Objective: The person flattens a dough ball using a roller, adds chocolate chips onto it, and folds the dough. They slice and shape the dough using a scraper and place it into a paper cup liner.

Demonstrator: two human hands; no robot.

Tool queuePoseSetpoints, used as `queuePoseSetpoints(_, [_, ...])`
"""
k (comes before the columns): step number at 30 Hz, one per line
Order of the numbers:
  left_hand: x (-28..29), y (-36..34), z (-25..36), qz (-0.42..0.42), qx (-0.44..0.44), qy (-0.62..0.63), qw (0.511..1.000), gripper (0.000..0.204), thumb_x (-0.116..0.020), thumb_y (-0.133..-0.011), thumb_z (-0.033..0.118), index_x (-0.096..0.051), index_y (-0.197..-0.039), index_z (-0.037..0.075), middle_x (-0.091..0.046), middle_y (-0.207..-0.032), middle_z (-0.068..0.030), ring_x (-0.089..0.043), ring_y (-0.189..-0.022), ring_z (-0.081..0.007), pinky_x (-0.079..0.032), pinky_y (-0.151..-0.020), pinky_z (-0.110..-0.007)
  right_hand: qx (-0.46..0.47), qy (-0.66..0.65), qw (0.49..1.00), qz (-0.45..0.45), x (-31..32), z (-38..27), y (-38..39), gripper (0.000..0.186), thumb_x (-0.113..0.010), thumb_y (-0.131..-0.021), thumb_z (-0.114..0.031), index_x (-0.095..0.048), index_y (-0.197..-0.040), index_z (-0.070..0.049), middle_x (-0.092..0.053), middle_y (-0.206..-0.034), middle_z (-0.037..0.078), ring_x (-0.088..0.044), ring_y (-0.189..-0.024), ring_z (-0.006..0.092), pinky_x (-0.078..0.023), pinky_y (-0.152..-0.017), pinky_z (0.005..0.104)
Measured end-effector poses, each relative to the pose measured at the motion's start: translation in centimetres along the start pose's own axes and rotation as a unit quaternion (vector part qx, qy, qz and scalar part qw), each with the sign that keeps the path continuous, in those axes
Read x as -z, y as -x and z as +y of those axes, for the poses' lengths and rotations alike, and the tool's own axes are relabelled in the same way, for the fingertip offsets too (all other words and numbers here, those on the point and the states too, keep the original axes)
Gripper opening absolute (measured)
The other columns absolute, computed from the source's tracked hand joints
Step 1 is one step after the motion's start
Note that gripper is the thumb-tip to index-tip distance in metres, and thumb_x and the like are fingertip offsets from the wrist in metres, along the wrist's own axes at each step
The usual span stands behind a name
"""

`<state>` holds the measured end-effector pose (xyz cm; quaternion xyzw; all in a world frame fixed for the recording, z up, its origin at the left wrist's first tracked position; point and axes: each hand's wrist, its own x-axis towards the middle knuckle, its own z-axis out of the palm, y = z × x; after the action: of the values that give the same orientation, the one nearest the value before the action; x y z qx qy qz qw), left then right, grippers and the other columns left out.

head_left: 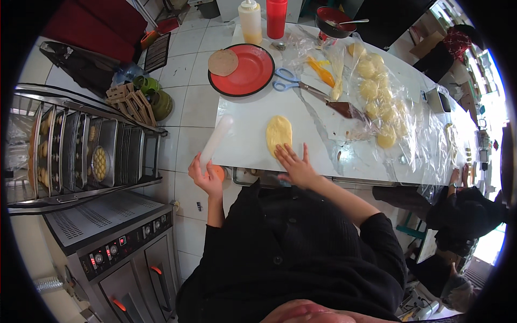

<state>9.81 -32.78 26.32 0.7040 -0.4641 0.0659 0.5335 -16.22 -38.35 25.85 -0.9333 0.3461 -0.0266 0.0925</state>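
A flattened oval of yellow dough (279,129) lies on the white marble-patterned table (318,153). My right hand (293,167) rests its fingertips on the dough's lower end, fingers spread. My left hand (204,177) grips a white rolling pin (218,137), held slanting at the table's left edge. Above the dough, blue-handled scissors (285,85) lie beside a red plate (242,81) holding a round brown disc (222,62). To the right, several yellow dough balls (369,89) lie under clear plastic, near piping bags with yellow (321,72) and brown (338,107) fillings.
Squeeze bottle (251,24), red cylinder (276,19) and bowl (333,21) stand at the back. A tray rack (81,151) and steel oven (124,237) stand left. Co-workers (463,210) are at the table's right; another person (447,48) is behind it.
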Motion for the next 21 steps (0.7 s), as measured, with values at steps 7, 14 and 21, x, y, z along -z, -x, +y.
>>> queuePoseSetpoints(7, [-3.5,-0.6,2.3,-0.186,-0.102,-0.003,0.977,0.033,-0.061,-0.072,0.010,-0.055,-0.104,0.007,-0.056,-0.099,-0.0074,-0.050,-0.092,-0.0235,-0.032,-0.084,-0.036,-0.086,-0.168,0.951,0.245,6.5,0.1,-1.8,0.068,-0.062,-0.072,-0.034,-0.031,-0.127,-0.009,-0.022,-0.134,0.017,-0.016,-0.126,0.0347,-0.011,-0.099,0.0547])
queuePoseSetpoints(14, [-8.7,0.5,4.2,-0.391,-0.191,-0.044,0.899,0.044,-0.050,-0.079,0.025,-0.042,-0.120,0.011,-0.044,-0.120,-0.0090,-0.037,-0.114,-0.0244,-0.020,-0.096,-0.044,-0.235,-0.123,0.953,0.147,0.4,3.7,-1.1,0.052,-0.055,-0.077,-0.027,-0.039,-0.124,-0.013,-0.040,-0.113,0.010,-0.035,-0.106,0.0299,-0.024,-0.091,0.0440])
queuePoseSetpoints(21, [-14.9,-4.6,4.5,-0.335,-0.214,-0.215,0.892,0.056,-0.034,-0.086,0.037,-0.017,-0.135,0.016,-0.013,-0.141,-0.0075,-0.012,-0.129,-0.0278,-0.001,-0.098,-0.057,-0.273,0.086,0.928,0.237,2.0,7.7,-8.3,0.054,-0.042,-0.084,-0.037,-0.030,-0.129,-0.011,-0.025,-0.133,0.009,-0.016,-0.125,0.0294,-0.005,-0.096,0.0570])
